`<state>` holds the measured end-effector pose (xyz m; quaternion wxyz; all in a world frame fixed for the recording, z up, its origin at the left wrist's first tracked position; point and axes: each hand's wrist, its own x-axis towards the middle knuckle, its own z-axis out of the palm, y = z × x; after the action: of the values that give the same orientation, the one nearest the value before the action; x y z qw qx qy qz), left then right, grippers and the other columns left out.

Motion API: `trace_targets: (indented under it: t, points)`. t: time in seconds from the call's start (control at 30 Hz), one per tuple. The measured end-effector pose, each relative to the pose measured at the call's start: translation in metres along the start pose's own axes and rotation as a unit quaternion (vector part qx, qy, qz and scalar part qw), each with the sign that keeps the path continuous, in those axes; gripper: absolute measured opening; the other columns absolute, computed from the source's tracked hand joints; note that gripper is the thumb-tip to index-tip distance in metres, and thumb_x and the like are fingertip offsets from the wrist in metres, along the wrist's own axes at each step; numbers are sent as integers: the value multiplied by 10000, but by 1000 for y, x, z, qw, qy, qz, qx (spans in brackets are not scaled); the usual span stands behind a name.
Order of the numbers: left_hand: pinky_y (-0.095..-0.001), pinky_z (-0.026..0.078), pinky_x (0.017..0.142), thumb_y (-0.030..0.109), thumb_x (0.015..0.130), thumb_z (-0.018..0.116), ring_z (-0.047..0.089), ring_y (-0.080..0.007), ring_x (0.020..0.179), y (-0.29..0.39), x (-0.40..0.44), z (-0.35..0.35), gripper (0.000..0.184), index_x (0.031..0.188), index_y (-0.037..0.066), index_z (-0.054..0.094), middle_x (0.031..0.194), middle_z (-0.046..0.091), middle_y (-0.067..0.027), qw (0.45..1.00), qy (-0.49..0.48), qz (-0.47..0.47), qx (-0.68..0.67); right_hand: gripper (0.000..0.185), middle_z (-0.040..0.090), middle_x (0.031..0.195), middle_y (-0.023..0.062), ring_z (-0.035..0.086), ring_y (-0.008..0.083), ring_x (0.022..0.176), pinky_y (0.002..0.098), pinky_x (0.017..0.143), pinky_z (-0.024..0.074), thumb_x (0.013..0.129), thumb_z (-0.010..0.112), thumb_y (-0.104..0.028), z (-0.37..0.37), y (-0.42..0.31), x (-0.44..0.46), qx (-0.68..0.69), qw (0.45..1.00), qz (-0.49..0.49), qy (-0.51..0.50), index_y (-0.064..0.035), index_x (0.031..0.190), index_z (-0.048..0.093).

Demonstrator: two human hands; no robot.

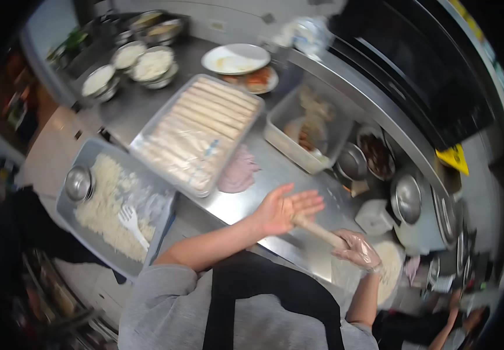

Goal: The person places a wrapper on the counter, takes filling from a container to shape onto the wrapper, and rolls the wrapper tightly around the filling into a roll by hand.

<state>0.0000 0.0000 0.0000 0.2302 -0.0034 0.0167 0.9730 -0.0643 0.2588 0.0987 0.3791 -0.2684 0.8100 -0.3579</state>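
Observation:
My left hand (290, 211) is bare, palm up, with its fingers stretched out. My right hand (357, 249), in a clear plastic glove, grips one end of a long pale roll (319, 232). The roll's other end lies by the heel of my left palm; whether it touches is unclear. Ahead of my hands, a clear plastic container (196, 184) holds several similar pale rolls, partly covered by plastic film. A pink cloth (239, 170) lies beside it. Near my right wrist is a round white surface (389, 271) with pale bits on it.
At left stands a grey tub (68, 213) of rice with a white fork (133, 226) and metal bowl (79, 184). A plastic bin (298, 156) with bags sits ahead. Rice bowls (154, 64) and plates (235, 58) stand farther back. Another person (447, 326) is at lower right.

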Motion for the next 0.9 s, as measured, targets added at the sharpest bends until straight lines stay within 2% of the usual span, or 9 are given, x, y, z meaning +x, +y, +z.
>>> trace_targets:
  t: [0.07,0.1,0.17,0.2,0.3,0.43,0.6,0.73,0.9]
  points:
    - [-463,274,1133,471,960,437,350,-324,1379,-16,3,-7,670,1415,-15,366,1484,339,-229,998,-8,50,-44,529,654,956,199,636,369,828,418,747,502,704,762,-228,-44,-45,17,-405,912,-68,-23,-39,1162,574]
    - [-426,364,1057,436,958,468,463,-294,1270,55,-77,-5,637,1401,-14,385,1392,450,-206,995,34,22,86,529,654,956,199,636,369,828,418,747,502,704,762,-228,24,-68,76,-345,928,-144,13,-39,1162,574]
    - [-388,454,982,400,956,498,576,-264,1162,59,-88,0,606,1388,-14,405,1299,562,-183,993,13,0,116,494,633,871,198,619,371,776,440,698,494,682,756,-222,17,-99,96,-462,822,-322,85,-35,1106,583]
    - [-366,479,941,365,939,553,610,-244,1080,66,-93,11,571,1353,-12,443,1242,595,-175,953,54,-13,299,411,634,827,175,623,365,747,437,658,494,699,745,-221,17,-118,105,-484,807,-330,72,-45,1031,579]
    - [-314,534,761,235,847,708,664,-193,825,128,-122,24,428,1187,8,582,988,689,-115,671,147,48,725,300,627,728,156,629,358,684,438,609,501,736,723,-253,41,-165,167,-509,770,-382,58,-57,902,568]
    - [-353,509,681,113,692,713,655,-253,749,227,-155,44,291,965,30,655,867,676,-136,283,275,117,912,373,624,713,193,628,387,706,473,620,491,781,713,-344,80,-192,262,-478,824,-296,70,-42,939,563]
    - [-419,482,783,62,634,702,622,-327,883,323,-151,17,269,897,53,644,888,655,-121,38,237,174,955,401,645,819,204,641,397,794,487,695,504,716,748,-287,121,-182,324,-382,839,-346,173,-54,986,564]
    - [-425,462,843,56,628,714,591,-325,975,335,-144,9,276,892,51,633,943,639,-119,33,245,175,953,358,638,902,202,623,383,900,467,761,495,711,741,-243,117,-165,323,-347,858,-314,213,-28,944,574]
    - [-420,441,897,23,639,671,567,-302,1060,328,-153,13,314,951,47,639,1018,627,-115,105,224,188,951,259,626,859,181,608,370,853,459,750,478,755,695,-228,80,-130,282,-216,883,-329,255,-8,822,575]
